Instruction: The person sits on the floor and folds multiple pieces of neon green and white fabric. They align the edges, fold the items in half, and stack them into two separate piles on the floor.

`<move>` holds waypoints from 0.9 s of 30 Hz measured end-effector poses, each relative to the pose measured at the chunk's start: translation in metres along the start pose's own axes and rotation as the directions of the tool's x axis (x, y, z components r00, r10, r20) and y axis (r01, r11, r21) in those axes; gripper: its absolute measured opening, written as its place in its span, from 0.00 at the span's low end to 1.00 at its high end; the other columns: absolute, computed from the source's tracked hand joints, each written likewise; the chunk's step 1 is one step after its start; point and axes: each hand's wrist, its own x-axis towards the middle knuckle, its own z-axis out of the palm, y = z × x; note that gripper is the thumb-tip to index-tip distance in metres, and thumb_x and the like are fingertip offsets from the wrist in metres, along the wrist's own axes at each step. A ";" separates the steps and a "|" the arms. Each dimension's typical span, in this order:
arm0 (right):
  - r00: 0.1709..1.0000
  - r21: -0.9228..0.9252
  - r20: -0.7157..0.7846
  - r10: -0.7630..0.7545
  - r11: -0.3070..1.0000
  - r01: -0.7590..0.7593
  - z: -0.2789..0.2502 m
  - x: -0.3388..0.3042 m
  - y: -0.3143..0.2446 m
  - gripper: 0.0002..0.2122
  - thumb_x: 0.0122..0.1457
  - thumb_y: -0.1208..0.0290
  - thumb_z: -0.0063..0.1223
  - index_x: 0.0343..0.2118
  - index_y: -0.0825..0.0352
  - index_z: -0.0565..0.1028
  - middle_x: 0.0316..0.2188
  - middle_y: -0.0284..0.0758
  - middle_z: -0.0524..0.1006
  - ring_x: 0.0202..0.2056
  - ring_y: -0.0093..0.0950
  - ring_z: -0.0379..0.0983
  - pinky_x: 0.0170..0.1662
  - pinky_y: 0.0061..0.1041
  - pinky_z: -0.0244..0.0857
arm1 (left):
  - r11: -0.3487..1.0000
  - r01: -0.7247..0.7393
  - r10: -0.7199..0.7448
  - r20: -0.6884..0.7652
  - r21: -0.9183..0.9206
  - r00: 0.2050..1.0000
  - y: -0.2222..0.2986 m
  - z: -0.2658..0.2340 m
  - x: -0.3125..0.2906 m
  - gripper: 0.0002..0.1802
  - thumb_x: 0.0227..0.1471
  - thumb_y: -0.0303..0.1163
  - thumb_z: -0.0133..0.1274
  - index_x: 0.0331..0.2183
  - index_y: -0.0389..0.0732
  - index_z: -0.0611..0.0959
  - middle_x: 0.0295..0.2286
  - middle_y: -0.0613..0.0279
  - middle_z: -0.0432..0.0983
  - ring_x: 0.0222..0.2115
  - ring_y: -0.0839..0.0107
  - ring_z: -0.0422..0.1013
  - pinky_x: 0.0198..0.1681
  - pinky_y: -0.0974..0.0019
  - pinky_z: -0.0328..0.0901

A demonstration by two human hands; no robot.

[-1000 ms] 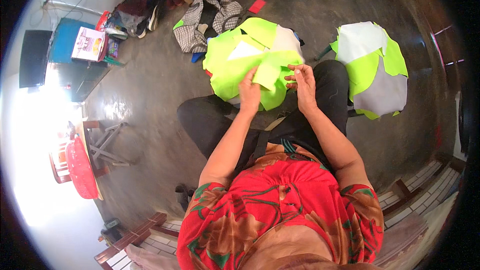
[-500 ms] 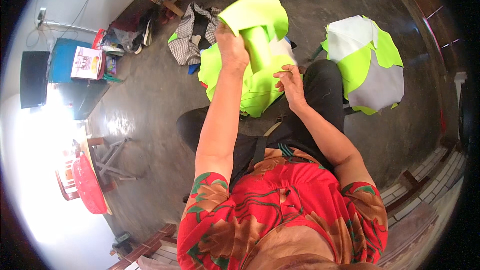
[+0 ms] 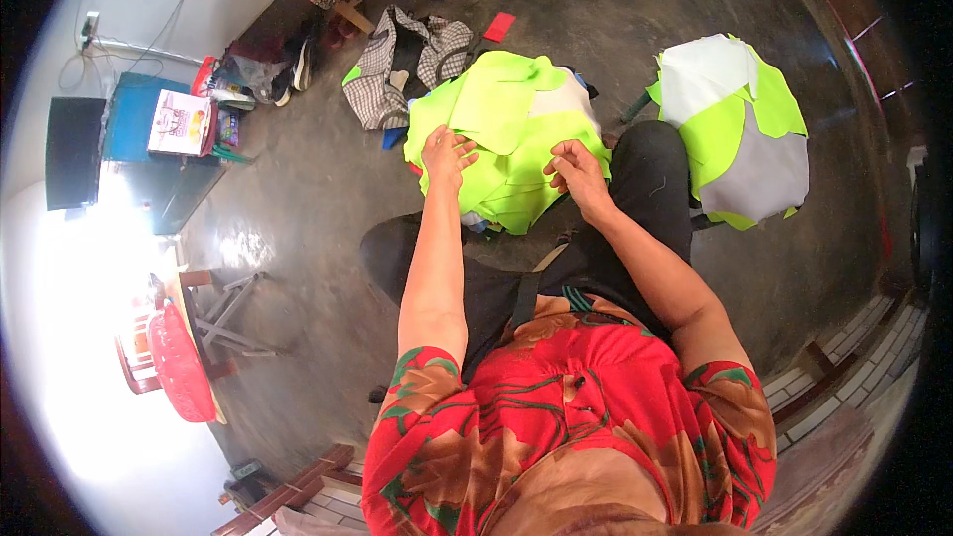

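A heap of neon yellow-green cloth pieces [image 3: 531, 164] lies in front of my knees, with some white cloth at its far right side. On top, one flat neon piece [image 3: 491, 119] is spread toward the left. My left hand [image 3: 447, 156] is at the heap's left part, fingers apart and nothing held. Over its right part is my right hand [image 3: 579, 179], its fingers loosely bent and apart, also holding nothing. To the right stands a second pile of neon, white and grey cloth pieces [image 3: 740, 154].
Beyond the heap lie a checked cloth [image 3: 382, 79] and a small red piece [image 3: 499, 27] on the grey floor [image 3: 288, 199]. Shoes [image 3: 293, 74] and a blue cabinet [image 3: 139, 124] with a white box [image 3: 179, 122] are at the left. A red basin [image 3: 179, 362] sits nearer.
My left hand has let go of the raised neon piece and come down toward me; the piece now lies flat on the heap. The red piece beyond has come into sight. My right hand has hardly moved.
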 end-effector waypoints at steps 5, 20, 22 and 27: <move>0.997 -0.055 0.057 0.059 0.997 -0.056 0.003 -0.001 -0.001 0.06 0.57 0.73 0.44 0.37 0.64 0.67 0.25 0.32 0.73 0.22 0.19 0.67 0.24 0.19 0.60 | 0.767 -0.259 0.316 0.007 0.587 0.949 0.002 -0.003 0.010 0.29 0.46 0.30 0.56 0.50 0.41 0.66 0.33 0.57 0.71 0.28 0.66 0.73 0.27 0.61 0.71; 0.986 -0.158 0.103 0.129 0.981 -0.112 0.001 0.002 0.006 0.05 0.56 0.71 0.45 0.35 0.63 0.67 0.24 0.31 0.73 0.21 0.19 0.67 0.23 0.19 0.60 | -0.181 -0.518 0.538 0.525 0.836 0.660 0.006 0.010 0.007 0.11 0.40 0.34 0.60 0.30 0.47 0.80 0.32 0.64 0.70 0.37 0.62 0.69 0.35 0.58 0.68; 0.986 -0.165 0.101 0.131 0.980 -0.113 0.002 0.003 0.006 0.05 0.56 0.71 0.46 0.35 0.63 0.67 0.24 0.31 0.73 0.21 0.19 0.67 0.23 0.19 0.60 | -0.177 -0.515 0.561 0.516 0.839 0.647 0.004 0.009 0.012 0.08 0.41 0.34 0.59 0.28 0.46 0.80 0.31 0.64 0.70 0.35 0.62 0.69 0.34 0.57 0.68; 0.986 -0.175 0.093 0.142 0.977 -0.124 0.001 0.002 0.004 0.05 0.56 0.72 0.46 0.35 0.63 0.67 0.24 0.31 0.73 0.21 0.19 0.67 0.23 0.19 0.60 | 0.166 -0.494 0.612 0.303 0.854 0.731 0.014 0.015 0.009 0.07 0.45 0.34 0.56 0.25 0.42 0.79 0.30 0.62 0.74 0.32 0.58 0.71 0.33 0.57 0.66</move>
